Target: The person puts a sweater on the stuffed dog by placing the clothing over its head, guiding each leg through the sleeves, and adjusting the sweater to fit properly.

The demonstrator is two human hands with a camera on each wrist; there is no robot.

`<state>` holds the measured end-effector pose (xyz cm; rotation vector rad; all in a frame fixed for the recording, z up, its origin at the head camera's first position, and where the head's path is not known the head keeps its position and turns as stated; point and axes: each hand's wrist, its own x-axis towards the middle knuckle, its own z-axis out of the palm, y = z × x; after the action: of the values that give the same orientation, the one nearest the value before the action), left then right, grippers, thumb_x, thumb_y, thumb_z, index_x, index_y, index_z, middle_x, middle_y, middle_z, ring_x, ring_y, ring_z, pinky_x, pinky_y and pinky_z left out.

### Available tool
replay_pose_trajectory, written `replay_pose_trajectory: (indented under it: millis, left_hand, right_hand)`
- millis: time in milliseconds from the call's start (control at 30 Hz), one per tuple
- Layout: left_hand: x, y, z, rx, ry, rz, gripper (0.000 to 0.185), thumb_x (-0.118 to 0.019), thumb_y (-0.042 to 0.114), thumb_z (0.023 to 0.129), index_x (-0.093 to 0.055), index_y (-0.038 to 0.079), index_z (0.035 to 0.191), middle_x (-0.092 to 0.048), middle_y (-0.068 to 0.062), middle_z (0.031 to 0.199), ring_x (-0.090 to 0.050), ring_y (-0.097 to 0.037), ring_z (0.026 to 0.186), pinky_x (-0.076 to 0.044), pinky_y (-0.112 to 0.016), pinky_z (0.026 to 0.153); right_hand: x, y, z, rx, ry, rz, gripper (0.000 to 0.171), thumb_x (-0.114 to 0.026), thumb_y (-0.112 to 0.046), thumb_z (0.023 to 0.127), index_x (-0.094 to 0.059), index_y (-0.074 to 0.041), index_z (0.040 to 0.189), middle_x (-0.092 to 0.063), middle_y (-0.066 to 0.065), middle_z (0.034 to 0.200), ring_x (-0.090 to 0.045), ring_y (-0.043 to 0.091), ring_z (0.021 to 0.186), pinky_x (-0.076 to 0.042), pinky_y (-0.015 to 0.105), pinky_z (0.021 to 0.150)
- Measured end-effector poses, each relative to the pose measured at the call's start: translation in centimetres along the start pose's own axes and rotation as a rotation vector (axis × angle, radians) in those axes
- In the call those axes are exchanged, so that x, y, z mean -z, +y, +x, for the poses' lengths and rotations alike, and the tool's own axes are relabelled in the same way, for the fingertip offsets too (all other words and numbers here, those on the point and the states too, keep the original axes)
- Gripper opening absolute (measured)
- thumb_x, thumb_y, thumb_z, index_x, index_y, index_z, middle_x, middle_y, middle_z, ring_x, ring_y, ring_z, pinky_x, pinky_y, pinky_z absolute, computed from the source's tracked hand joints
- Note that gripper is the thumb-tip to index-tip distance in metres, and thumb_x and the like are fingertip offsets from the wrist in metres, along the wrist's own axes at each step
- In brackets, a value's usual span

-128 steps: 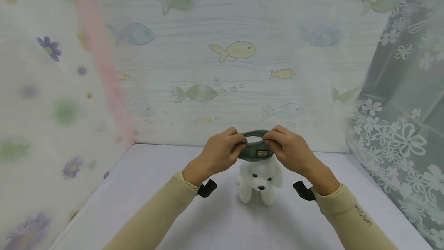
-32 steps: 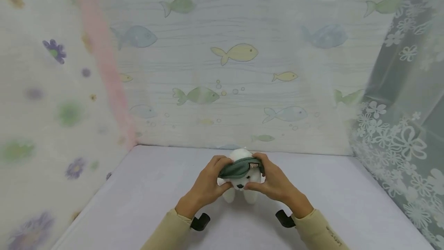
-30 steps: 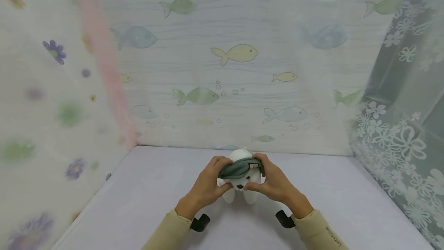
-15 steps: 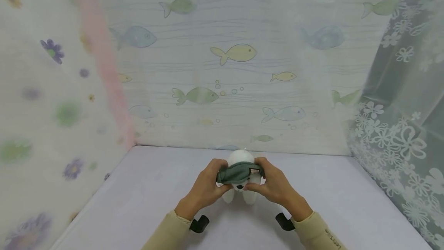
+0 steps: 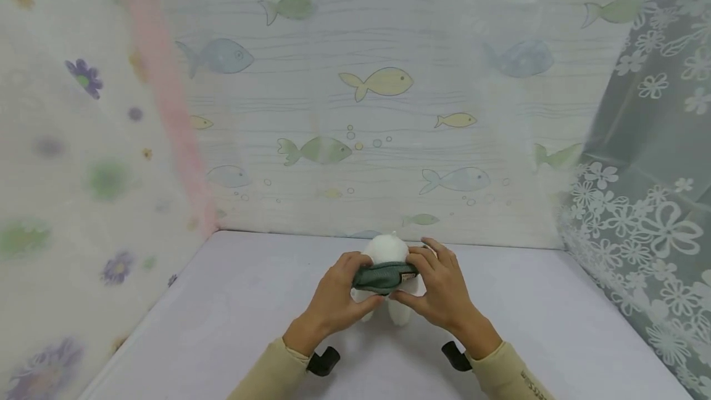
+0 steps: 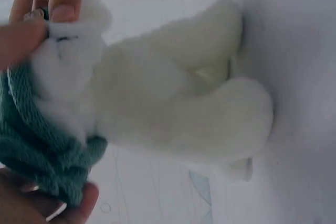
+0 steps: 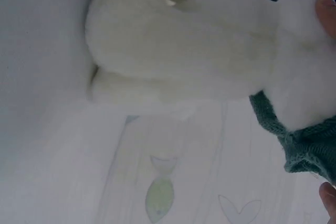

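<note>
A white plush dog [image 5: 390,247] stands on the white-covered table, facing the camera. A green knitted band [image 5: 379,278] with a small label runs across its face, covering its eyes; the crown shows above. My left hand [image 5: 336,295] grips the band at the left side, fingers at the upper edge, thumb low near the muzzle. My right hand [image 5: 444,286] holds it at the label end, with one finger raised off it. In the left wrist view the knit [image 6: 39,145] bunches round the dog's head. The right wrist view shows knit [image 7: 310,150] hanging past an ear.
White table cloth [image 5: 239,301] spreads around the dog. A fish-printed curtain [image 5: 355,110] stands behind, a flowered one [image 5: 83,202] at left and a sheer floral one [image 5: 639,233] at right. Black wrist mounts [image 5: 324,361] stick out below both wrists.
The band, first held up above the dog's head, has come down over its face, and lately slid lower, over the eyes and nose. The right fingers have shifted to the band's upper edge.
</note>
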<state>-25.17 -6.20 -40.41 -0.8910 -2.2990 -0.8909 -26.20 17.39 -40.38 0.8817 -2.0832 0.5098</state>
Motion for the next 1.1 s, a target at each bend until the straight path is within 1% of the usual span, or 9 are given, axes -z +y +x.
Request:
replay_pose_trajectory:
  millis: [100, 233, 367, 533, 667, 733, 800, 933, 1100]
  left_hand:
    - [-0.1, 0.3, 0.0, -0.019, 0.052, 0.081, 0.053, -0.084, 0.03, 0.073, -0.053, 0.016, 0.114, -0.056, -0.006, 0.118, -0.057, -0.021, 0.103, -0.047, -0.044, 0.083]
    - [-0.3, 0.7, 0.0, -0.046, 0.095, 0.137, 0.049, -0.087, 0.028, 0.07, -0.055, 0.016, 0.105, -0.058, -0.008, 0.115, -0.058, -0.024, 0.099, -0.047, -0.044, 0.079]
    - [-0.4, 0.6, 0.1, -0.049, 0.096, 0.152, 0.043, -0.086, 0.028, 0.07, -0.056, 0.016, 0.098, -0.06, -0.002, 0.107, -0.059, -0.02, 0.091, -0.048, -0.039, 0.076]
    - [-0.4, 0.6, 0.0, -0.025, 0.078, 0.128, 0.039, -0.083, 0.03, 0.073, -0.055, 0.015, 0.095, -0.06, 0.001, 0.102, -0.059, -0.015, 0.087, -0.048, -0.035, 0.073]
    - [-0.2, 1.5, -0.3, 0.076, 0.03, 0.003, 0.037, -0.073, 0.038, 0.083, -0.054, 0.014, 0.104, -0.061, -0.001, 0.109, -0.059, -0.015, 0.096, -0.05, -0.036, 0.079]
    - [-0.1, 2.3, -0.5, 0.138, 0.007, -0.043, 0.044, -0.069, 0.045, 0.085, -0.052, 0.014, 0.113, -0.061, -0.001, 0.114, -0.059, -0.014, 0.101, -0.05, -0.037, 0.081]
    - [-0.1, 3.2, -0.8, 0.173, -0.017, -0.046, 0.055, -0.069, 0.048, 0.084, -0.05, 0.014, 0.123, -0.06, -0.002, 0.119, -0.059, -0.014, 0.104, -0.05, -0.038, 0.083]
    - [-0.1, 4.6, -1.4, 0.176, -0.045, 0.006, 0.08, -0.08, 0.043, 0.075, -0.041, 0.014, 0.139, -0.058, -0.005, 0.125, -0.059, -0.017, 0.105, -0.051, -0.038, 0.084]
    - [-0.6, 6.0, -2.2, 0.169, -0.028, 0.027, 0.082, -0.082, 0.031, 0.074, -0.039, 0.016, 0.142, -0.061, -0.007, 0.123, -0.061, -0.018, 0.103, -0.051, -0.038, 0.083]
  right_hand:
    - [-0.2, 0.0, 0.0, 0.051, 0.012, 0.024, 0.064, -0.082, -0.047, 0.07, -0.058, -0.007, 0.114, -0.057, 0.008, 0.122, -0.048, 0.033, 0.12, -0.037, 0.048, 0.098]
    - [-0.3, 0.0, -0.1, 0.088, 0.03, 0.044, 0.062, -0.081, -0.043, 0.073, -0.057, -0.004, 0.115, -0.055, 0.011, 0.117, -0.056, 0.024, 0.099, -0.048, 0.039, 0.081]
    - [-0.3, 0.0, -0.1, 0.068, 0.038, 0.048, 0.056, -0.084, -0.04, 0.068, -0.058, -0.006, 0.105, -0.055, 0.004, 0.102, -0.054, 0.014, 0.082, -0.049, 0.029, 0.068]
    - [0.0, -0.1, -0.2, 0.0, -0.022, 0.08, 0.05, -0.084, -0.042, 0.07, -0.057, -0.01, 0.098, -0.053, -0.004, 0.093, -0.05, 0.008, 0.079, -0.046, 0.025, 0.067]
    - [0.9, -0.2, -0.5, -0.08, -0.067, 0.144, 0.051, -0.08, -0.047, 0.073, -0.057, -0.013, 0.104, -0.056, -0.004, 0.1, -0.052, 0.011, 0.088, -0.048, 0.032, 0.073]
    - [1.5, -0.4, -0.8, -0.12, -0.098, 0.163, 0.057, -0.078, -0.05, 0.073, -0.057, -0.014, 0.112, -0.058, -0.005, 0.105, -0.054, 0.011, 0.093, -0.048, 0.036, 0.077]
    - [2.1, -0.4, -1.1, -0.141, -0.135, 0.157, 0.065, -0.079, -0.05, 0.072, -0.055, -0.014, 0.121, -0.06, -0.005, 0.11, -0.056, 0.012, 0.097, -0.049, 0.039, 0.081]
    - [2.9, -0.5, -1.8, -0.124, -0.193, 0.133, 0.082, -0.083, -0.044, 0.069, -0.047, -0.013, 0.135, -0.061, -0.004, 0.113, -0.058, 0.012, 0.098, -0.049, 0.041, 0.083]
    - [3.5, -0.7, -2.7, -0.064, -0.187, 0.107, 0.087, -0.086, -0.038, 0.068, -0.043, -0.011, 0.139, -0.064, -0.001, 0.106, -0.06, 0.013, 0.086, -0.051, 0.038, 0.072]
